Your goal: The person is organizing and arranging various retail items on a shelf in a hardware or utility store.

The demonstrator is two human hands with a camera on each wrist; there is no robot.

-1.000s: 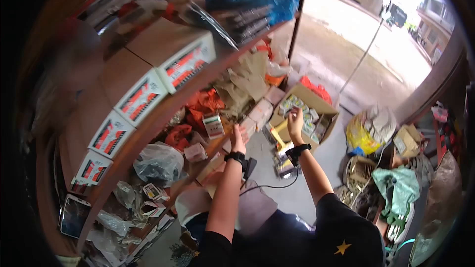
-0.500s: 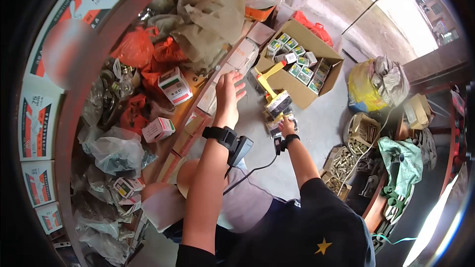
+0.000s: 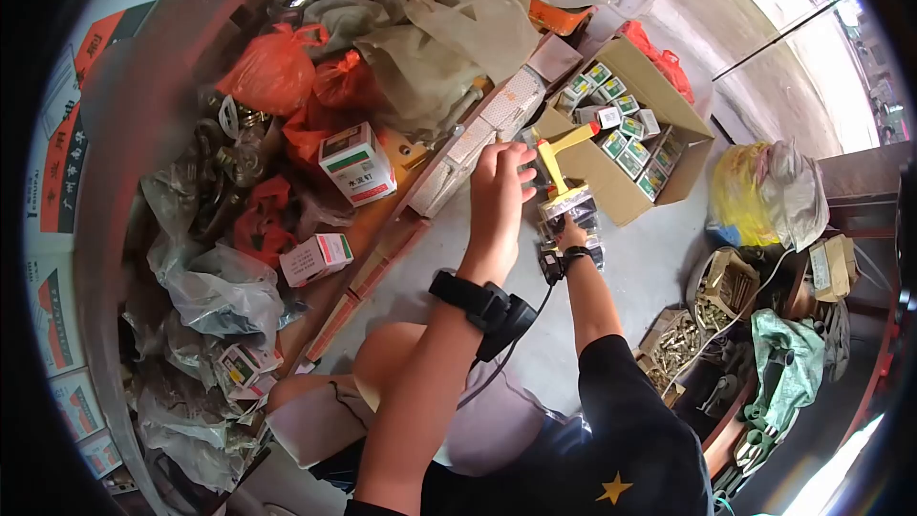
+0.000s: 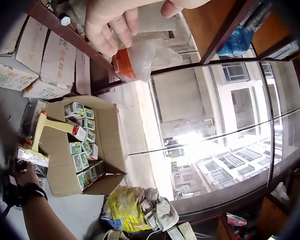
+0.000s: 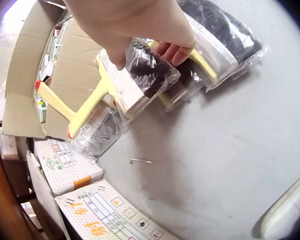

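Observation:
My right hand [image 3: 573,232] is low over the grey floor beside an open carton. Its thumb and fingers pinch the plastic-wrapped dark bristles of a wide paintbrush [image 5: 107,85]. The yellow handle with a red tip points toward the carton [image 3: 635,208]. More wrapped brushes [image 5: 230,37] lie under and beside that hand in the right wrist view. My left hand [image 3: 501,193] hovers with nothing in it, fingers loosely extended, above the floor by the long boxes. In the left wrist view its fingers hang in at the top.
Small white-and-green boxes [image 3: 628,127] fill the carton. Long boxes [image 3: 468,143] line the shelf edge at left, with red bags [image 3: 272,67] and clear bags behind. At right stand a yellow sack [image 3: 740,193] and trays of metal parts [image 3: 673,349]. A loose nail-like piece [image 5: 141,161] lies on the floor.
My right hand has come back from the carton's near side down onto the wrapped brushes and now pinches one. My left hand stays raised and empty. The head view has tipped downward.

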